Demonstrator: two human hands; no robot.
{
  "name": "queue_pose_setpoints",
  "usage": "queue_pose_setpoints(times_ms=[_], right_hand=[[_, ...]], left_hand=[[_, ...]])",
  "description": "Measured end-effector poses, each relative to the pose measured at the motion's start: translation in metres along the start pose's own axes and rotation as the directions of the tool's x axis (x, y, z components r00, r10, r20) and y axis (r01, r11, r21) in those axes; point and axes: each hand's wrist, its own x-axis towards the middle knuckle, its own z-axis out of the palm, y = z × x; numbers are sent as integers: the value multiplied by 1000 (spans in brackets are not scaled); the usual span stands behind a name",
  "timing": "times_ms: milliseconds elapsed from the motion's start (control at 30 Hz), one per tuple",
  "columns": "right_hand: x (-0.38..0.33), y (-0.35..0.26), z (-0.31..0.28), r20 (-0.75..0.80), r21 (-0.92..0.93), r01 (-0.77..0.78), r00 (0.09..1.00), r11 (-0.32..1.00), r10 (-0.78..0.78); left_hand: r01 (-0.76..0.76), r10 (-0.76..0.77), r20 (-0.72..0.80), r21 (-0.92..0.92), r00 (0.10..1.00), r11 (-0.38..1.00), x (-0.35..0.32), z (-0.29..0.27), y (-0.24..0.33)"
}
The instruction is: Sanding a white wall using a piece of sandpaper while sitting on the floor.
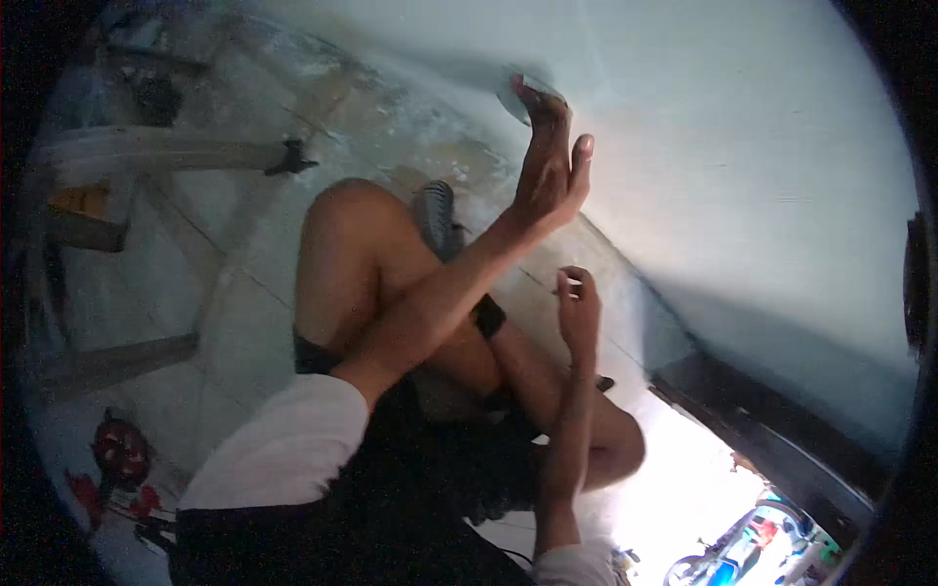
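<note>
My left hand (553, 161) reaches up to the pale wall, its wrist bent and thumb standing apart. Its fingers press a flat, pale, rounded piece (512, 104) to the wall low down; most of that piece is hidden behind the fingers, and its material cannot be made out. Lower and to the right, my right hand (580, 301) hangs above my shin, away from the wall. Its fingers are loosely curled in toward the thumb, and I see nothing held in the gap between them.
The wall (723, 146) fills the upper right. My crossed bare legs (342, 264) rest on the tiled floor (254, 313), which is stained along the wall. A frame with pale legs (176, 151) stands left, near a red object (122, 449). A bright doorway (664, 469) opens lower right beside a dark ledge (772, 420).
</note>
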Motion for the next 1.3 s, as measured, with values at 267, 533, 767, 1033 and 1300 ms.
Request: queue_pose_setpoints(times_ms=[267,533,767,1033,1300], right_hand=[[2,-4,1,24,-56,62,998,996,-61],[0,-6,-3,175,-44,-11,984,999,19],[-4,-4,-7,43,-95,18,999,995,-14],[-3,0,-4,29,-152,112,994,982,-109],[-3,2,-3,48,-196,101,995,975,-93]], left_hand=[[282,-346,-199,-290,917,915,71,-61,7],[-109,115,219,-39,969,993,-13,26,35],[-175,171,51,84,984,981,8,8,39],[72,-77,-213,-28,974,997,72,-42,19],[-180,163,148,111,975,977,-2,25,61]])
